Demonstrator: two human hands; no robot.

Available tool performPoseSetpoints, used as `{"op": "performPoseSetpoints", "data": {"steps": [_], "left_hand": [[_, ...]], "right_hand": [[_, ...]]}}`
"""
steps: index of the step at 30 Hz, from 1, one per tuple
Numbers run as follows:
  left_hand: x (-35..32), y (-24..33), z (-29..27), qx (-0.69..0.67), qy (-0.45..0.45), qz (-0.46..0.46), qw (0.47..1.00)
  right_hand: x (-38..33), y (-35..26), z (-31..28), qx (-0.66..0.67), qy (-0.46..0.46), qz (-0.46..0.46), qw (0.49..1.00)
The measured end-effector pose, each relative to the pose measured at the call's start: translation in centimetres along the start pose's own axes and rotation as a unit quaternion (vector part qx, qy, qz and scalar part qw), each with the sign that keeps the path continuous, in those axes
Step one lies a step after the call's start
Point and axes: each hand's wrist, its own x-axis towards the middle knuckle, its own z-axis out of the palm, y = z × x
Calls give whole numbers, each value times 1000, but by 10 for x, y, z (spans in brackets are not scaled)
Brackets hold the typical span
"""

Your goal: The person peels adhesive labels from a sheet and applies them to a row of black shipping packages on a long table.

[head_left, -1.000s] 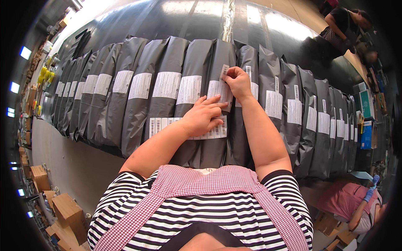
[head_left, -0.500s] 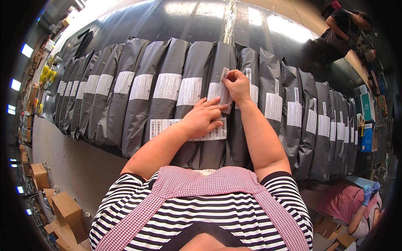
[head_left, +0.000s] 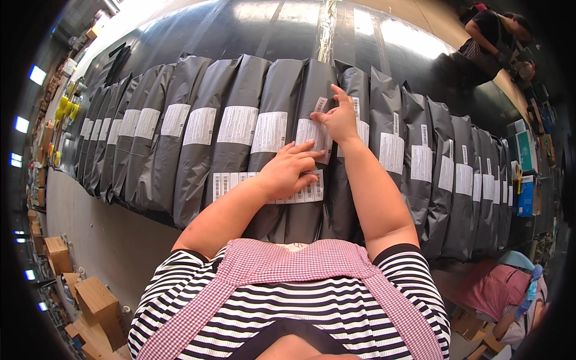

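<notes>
Grey plastic mailing bags (head_left: 319,77) lie side by side in a long row, each with a large white printed label. On the bag in front of me, a narrow barcode sticker (head_left: 321,104) sits above its white label (head_left: 308,129). My right hand (head_left: 341,122) is over this bag, fingers apart, thumb close to the sticker's lower end and index finger raised. Nothing shows in its grasp. My left hand (head_left: 290,172) rests with spread fingers on a sheet of barcode stickers (head_left: 226,182), covering its middle. The sheet lies across the lower parts of neighbouring bags.
The bags lie on a dark table (head_left: 240,30). Bags to the right carry barcode stickers above their labels. Cardboard boxes (head_left: 99,303) stand on the floor at lower left. One person (head_left: 495,39) is at far right, another (head_left: 504,291) at lower right. A blue box (head_left: 525,196) stands at right.
My right hand's pinch on the barcode sticker has opened, and its fingers have spread. The sticker stays on the bag. My left hand has hardly moved.
</notes>
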Motion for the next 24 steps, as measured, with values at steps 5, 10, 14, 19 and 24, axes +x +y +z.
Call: {"op": "performPoseSetpoints", "data": {"steps": [5, 10, 14, 19, 24], "left_hand": [[2, 1, -3, -7, 8, 9, 1000], [2, -3, -3, -25, 15, 7, 1000], [-3, -7, -11, -215, 42, -49, 974], [-40, 3, -33, -371, 154, -149, 903], [-56, 12, -45, -236, 199, -112, 945]], "right_hand": [[51, -4, 5, -60, 20, 88, 994], [61, 3, 10, -91, 10, 98, 991], [31, 10, -3, 52, 72, 55, 995], [-87, -79, -54, 348, -221, 96, 906], [-130, -126, -57, 194, -235, 88, 948]]}}
